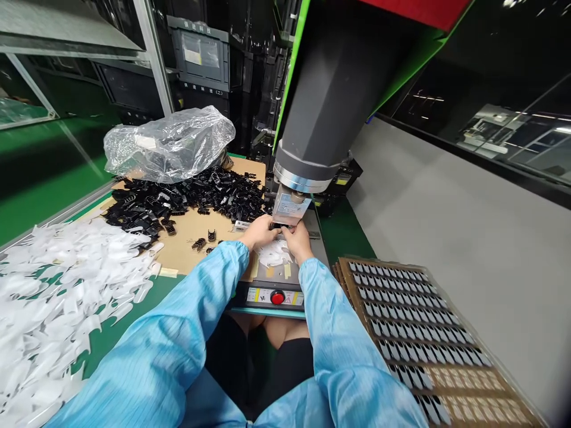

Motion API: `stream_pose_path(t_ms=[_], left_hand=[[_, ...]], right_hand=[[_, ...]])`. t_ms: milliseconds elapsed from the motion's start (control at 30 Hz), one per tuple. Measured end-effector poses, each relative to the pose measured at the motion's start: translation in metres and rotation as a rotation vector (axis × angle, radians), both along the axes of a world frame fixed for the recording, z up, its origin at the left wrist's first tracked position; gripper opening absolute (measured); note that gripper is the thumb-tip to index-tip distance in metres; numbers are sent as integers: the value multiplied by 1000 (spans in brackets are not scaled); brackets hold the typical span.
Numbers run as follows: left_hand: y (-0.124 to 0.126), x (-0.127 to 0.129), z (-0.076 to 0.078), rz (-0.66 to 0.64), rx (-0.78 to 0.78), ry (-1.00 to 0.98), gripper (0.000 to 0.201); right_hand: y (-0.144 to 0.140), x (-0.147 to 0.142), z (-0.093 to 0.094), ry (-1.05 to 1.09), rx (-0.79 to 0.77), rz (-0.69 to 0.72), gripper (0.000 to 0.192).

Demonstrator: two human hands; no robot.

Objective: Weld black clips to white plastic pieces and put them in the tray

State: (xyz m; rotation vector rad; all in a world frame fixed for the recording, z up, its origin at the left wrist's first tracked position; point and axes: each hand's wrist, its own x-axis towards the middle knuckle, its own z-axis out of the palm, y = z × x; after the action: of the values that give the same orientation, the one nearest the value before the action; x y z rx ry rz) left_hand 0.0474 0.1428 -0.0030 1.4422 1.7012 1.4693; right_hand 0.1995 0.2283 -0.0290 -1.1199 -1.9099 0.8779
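Green bench with one press head [292, 208], one red button [277, 297], two hands: left hand [259, 232] and right hand [298, 239] pinching small white part [274, 252] under it, one plastic bag [169, 142], uncountable black clips [187, 199].

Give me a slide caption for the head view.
Both hands, left hand and right hand, position a small part beneath the press head.

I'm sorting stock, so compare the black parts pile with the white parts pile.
The black parts lie on brown cardboard; the white parts lie straight on the green bench. The black parts sit farther off, beside a clear plastic bag; the white parts lie nearer, at the left edge. Both are loose, unsorted heaps left of the hands.
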Motion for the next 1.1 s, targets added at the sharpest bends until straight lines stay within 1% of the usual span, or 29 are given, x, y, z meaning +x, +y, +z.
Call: stream_pose_path(t_ms=[67, 133, 167, 233, 300, 367, 467, 533, 633, 767, 933, 1100], left_hand=[[-5, 3, 0, 2, -21, -52, 25], [-18, 11, -4, 23, -37, -110, 31], [-28, 18, -7, 26, -37, -186, 36], [-54, 36, -15, -9, -33, -424, 46], [-86, 58, -23, -76, -31, -655, 51], [-118, 79, -29, -123, -33, -769, 52], [-158, 104, -36, -138, -42, -826, 50], [-174, 116, -39, -134, -38, -829, 48], [-184, 126, -42, -133, -19, -821, 46], [-187, 133, -44, -159, -22, -813, 43], [-191, 134, -45, -167, -42, -773, 43], [-193, 132, -49, -181, -61, -784, 44]], right_hand=[[-7, 4, -1, 148, -50, 25, 30], [-22, 14, -5, 316, -98, 38, 34], [-32, 21, -7, 387, -121, 40, 35], [-60, 38, -11, 483, -174, 52, 39], [-95, 56, -15, 537, -235, 86, 42], [-130, 71, -17, 576, -271, 106, 38], [-172, 89, -19, 579, -257, 106, 30], [-190, 97, -21, 561, -242, 96, 29], [-204, 106, -23, 565, -236, 81, 30], [-212, 115, -24, 577, -235, 91, 31], [-218, 120, -26, 569, -236, 79, 30], [-220, 121, -32, 571, -256, 74, 34]])
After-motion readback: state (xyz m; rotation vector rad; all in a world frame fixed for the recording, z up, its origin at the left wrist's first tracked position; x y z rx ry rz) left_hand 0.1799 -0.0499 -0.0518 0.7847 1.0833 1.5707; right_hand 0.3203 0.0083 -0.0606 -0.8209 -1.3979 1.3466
